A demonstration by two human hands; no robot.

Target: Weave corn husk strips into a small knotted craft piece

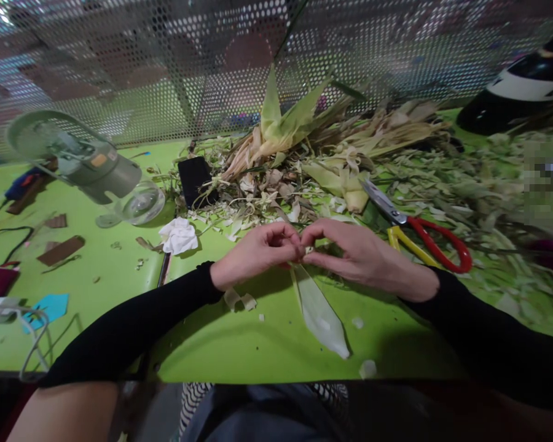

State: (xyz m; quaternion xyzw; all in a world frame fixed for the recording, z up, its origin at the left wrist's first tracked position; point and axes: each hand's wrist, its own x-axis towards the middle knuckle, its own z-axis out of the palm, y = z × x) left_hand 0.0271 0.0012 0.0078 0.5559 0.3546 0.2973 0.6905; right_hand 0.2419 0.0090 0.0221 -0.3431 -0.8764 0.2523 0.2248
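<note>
My left hand (262, 252) and my right hand (350, 255) meet fingertip to fingertip low over the green table. Both are closed in a pinch, and a small pale piece of corn husk (308, 250) shows between them; the fingers hide most of it. Just below the fingertips a pale green husk leaf (322, 316) slants down toward the table's front edge, and I cannot tell whether its upper end is held. Scissors (396, 215) with one red and one yellow handle lie beyond my right hand, blades pointing away to the left.
A heap of dried husks (281, 138) and shreds spreads along the back, before a perforated metal screen (212, 73). Left of it are a black phone (195, 181), a crumpled white tissue (179, 236) and a toppled green desk fan (101, 169). A black-and-white object (520, 89) stands back right.
</note>
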